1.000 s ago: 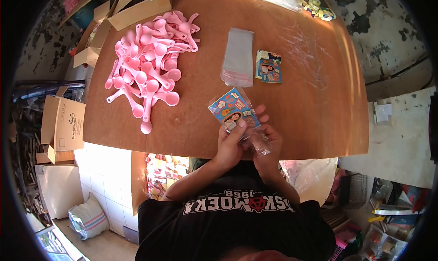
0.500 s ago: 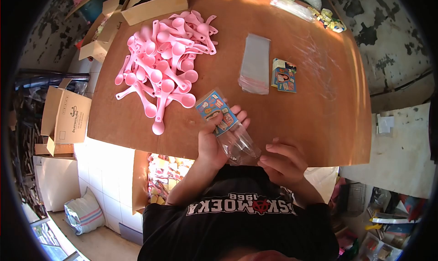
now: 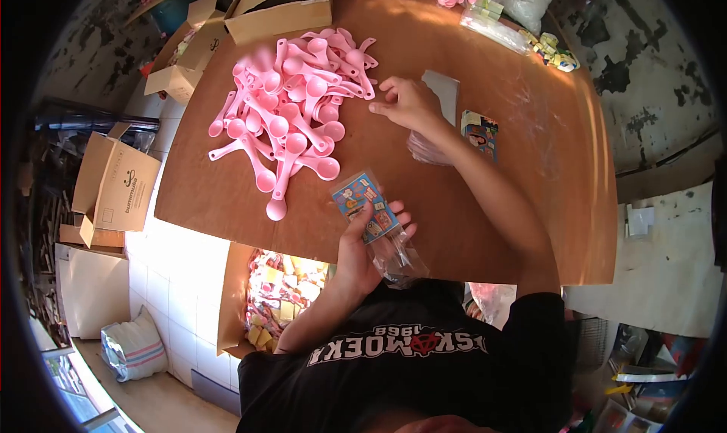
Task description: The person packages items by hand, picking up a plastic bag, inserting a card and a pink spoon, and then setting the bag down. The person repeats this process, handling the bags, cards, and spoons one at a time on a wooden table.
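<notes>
My left hand (image 3: 363,243) grips a clear plastic bag (image 3: 397,260) with a blue printed card (image 3: 365,206) inside its upper part, thumb over the card. The bag's open-looking lower end hangs toward my shirt. Farther up the table, my right hand (image 3: 411,103) is stretched out with its fingers apart and nothing in them. It hovers just right of a large heap of pink plastic measuring spoons (image 3: 291,115). Partly hidden beneath my right hand and forearm lies a stack of clear bags (image 3: 443,84). A small pile of printed cards (image 3: 482,134) sits right of that forearm.
Cardboard boxes (image 3: 280,12) stand at the table's far left. Plastic-wrapped items (image 3: 496,31) and yellow-black bundles (image 3: 556,54) lie at the far right. Below the near edge, an open box (image 3: 284,293) holds many small colourful packets. A white sack (image 3: 136,346) rests on the floor.
My right hand has left the bag's lower end and reached forward and left to the spoon heap. My left hand keeps hold of the bag. The whole view has shifted slightly.
</notes>
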`<action>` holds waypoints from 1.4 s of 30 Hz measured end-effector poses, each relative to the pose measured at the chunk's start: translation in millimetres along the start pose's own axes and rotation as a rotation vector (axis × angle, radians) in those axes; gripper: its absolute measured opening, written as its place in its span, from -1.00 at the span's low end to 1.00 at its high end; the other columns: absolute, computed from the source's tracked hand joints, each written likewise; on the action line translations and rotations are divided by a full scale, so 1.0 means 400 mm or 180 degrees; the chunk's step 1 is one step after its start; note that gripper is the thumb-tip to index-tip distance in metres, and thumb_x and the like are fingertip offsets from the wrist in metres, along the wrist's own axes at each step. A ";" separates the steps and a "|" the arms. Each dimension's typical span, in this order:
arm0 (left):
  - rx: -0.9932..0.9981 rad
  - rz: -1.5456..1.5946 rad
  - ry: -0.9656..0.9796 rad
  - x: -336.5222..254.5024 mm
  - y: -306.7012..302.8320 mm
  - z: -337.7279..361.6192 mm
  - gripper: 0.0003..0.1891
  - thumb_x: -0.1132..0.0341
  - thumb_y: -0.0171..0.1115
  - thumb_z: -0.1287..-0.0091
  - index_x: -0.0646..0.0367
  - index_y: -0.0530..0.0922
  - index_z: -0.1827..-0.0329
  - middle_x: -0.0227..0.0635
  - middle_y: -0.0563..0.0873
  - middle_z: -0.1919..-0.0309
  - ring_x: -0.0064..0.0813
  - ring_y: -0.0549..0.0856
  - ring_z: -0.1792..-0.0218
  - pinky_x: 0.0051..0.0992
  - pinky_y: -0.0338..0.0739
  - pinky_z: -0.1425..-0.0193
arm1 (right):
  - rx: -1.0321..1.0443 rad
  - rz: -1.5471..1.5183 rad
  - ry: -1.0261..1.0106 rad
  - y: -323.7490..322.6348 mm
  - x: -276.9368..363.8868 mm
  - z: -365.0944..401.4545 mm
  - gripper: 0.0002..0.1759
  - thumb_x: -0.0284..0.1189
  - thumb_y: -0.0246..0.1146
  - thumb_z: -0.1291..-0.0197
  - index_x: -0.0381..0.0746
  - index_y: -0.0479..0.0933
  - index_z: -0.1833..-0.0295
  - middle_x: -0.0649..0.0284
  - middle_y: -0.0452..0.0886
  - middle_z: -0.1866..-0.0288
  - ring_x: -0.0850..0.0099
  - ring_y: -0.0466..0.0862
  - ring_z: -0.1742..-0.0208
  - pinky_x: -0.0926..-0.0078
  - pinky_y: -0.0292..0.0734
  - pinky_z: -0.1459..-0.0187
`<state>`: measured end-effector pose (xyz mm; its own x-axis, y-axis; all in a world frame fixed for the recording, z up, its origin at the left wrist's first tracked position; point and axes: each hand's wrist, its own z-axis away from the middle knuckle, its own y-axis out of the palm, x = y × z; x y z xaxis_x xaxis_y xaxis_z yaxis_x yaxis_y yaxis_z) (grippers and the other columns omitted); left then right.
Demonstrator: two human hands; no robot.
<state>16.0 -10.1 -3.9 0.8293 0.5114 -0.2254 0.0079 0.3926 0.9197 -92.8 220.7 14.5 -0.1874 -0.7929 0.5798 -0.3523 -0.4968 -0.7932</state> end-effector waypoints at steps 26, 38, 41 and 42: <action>-0.0134 0.0656 0.0038 -0.055 0.085 -0.128 -0.69 0.12 0.05 -0.46 0.19 0.53 0.01 -0.18 0.66 0.12 -0.28 0.67 0.05 -0.25 0.60 -0.15 | -0.0866 -0.0198 -0.1692 -0.374 0.032 0.516 -0.79 -0.75 0.33 0.01 -0.36 0.59 0.21 0.06 0.67 0.25 0.25 0.73 0.27 0.47 0.67 0.26; -0.0359 0.0229 0.0068 0.067 0.164 -0.123 -0.52 -0.08 0.08 -0.40 0.21 0.39 -0.02 -0.19 0.58 0.13 -0.27 0.62 0.04 -0.18 0.48 -0.29 | -0.0839 0.0174 -0.2162 -0.359 0.039 0.654 -0.76 -0.70 0.39 0.06 -0.32 0.61 0.21 0.02 0.63 0.11 0.18 0.72 0.16 0.36 0.72 0.15; -0.0242 -0.0016 -0.0255 0.090 0.180 -0.093 -0.43 -0.20 -0.10 -0.43 0.20 0.43 -0.04 -0.22 0.61 0.11 -0.26 0.62 -0.02 -0.17 0.54 -0.15 | -0.1073 0.0551 -0.2283 -0.324 0.044 0.616 -0.77 -0.68 0.38 0.04 -0.28 0.61 0.21 0.05 0.63 0.10 0.17 0.70 0.12 0.32 0.70 0.08; -0.0245 -0.0011 -0.0237 0.094 0.179 -0.087 -0.43 -0.20 -0.10 -0.43 0.20 0.43 -0.04 -0.22 0.61 0.11 -0.26 0.62 -0.02 -0.17 0.54 -0.15 | -0.1263 0.0715 -0.2424 -0.312 0.044 0.601 -0.74 -0.64 0.40 0.02 -0.26 0.64 0.15 0.04 0.63 0.05 0.19 0.69 0.04 0.31 0.67 -0.01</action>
<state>28.2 63.8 42.1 0.8686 0.4529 -0.2013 -0.0298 0.4532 0.8909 168.3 183.9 78.7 0.3207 -0.9468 0.0247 -0.6991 -0.2542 -0.6684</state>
